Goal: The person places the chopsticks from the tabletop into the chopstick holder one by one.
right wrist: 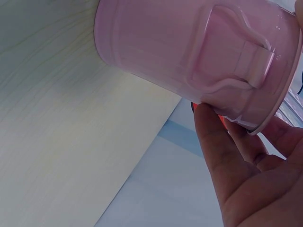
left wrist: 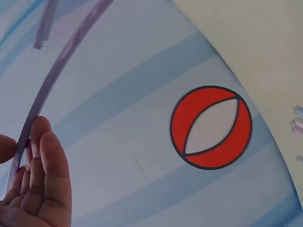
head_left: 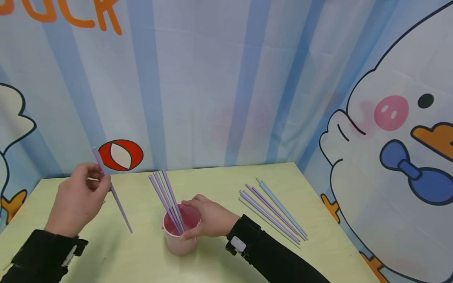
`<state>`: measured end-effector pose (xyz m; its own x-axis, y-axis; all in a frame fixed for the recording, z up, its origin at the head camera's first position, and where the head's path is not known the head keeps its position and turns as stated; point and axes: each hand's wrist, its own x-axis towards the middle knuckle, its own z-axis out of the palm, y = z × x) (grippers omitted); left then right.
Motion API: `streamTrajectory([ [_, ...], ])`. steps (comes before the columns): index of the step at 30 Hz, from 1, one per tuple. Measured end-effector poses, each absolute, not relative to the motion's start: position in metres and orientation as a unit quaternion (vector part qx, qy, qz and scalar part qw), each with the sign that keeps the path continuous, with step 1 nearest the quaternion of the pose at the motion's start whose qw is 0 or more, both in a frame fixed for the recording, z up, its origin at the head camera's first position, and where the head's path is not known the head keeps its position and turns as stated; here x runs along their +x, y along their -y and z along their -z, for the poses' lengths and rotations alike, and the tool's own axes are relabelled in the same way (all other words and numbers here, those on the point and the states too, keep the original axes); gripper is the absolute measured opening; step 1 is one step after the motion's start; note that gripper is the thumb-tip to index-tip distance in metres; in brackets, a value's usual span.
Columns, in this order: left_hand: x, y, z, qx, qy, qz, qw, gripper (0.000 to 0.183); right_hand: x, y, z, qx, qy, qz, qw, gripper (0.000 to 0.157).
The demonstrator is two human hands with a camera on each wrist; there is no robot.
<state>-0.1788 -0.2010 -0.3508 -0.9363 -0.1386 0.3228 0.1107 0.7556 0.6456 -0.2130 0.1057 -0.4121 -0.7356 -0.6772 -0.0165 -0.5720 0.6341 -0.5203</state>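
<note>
My left hand (head_left: 79, 192) pinches a long purple straw (head_left: 119, 204) between thumb and fingers, holding it slanted above the left part of the table. In the left wrist view the same straw (left wrist: 47, 85) runs up from the fingertips. A small pink bucket (head_left: 180, 243) stands on the table, several purple and pale straws (head_left: 166, 200) leaning inside it. My right hand (head_left: 212, 216) grips this bucket at its rim from the right. Up close in the right wrist view, the bucket's folded side handle (right wrist: 227, 85) shows, with fingers (right wrist: 213, 137) against the wall near the rim.
Right of the bucket, several purple and blue straws (head_left: 272, 214) lie side by side on the pale wooden table (head_left: 226, 181). A striped blue-and-white curtain (head_left: 198, 86) hangs behind the table's far edge, and a printed cartoon duck panel (head_left: 389, 177) stands at the right.
</note>
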Motion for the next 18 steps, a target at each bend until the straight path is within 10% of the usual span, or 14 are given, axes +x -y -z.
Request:
streamTrajectory([
  [18,-0.178,0.164,0.328,-0.05,0.856,0.448,0.255,0.039,-0.212,-0.105,0.41,-0.344,-0.898,0.253,0.107,0.091],
])
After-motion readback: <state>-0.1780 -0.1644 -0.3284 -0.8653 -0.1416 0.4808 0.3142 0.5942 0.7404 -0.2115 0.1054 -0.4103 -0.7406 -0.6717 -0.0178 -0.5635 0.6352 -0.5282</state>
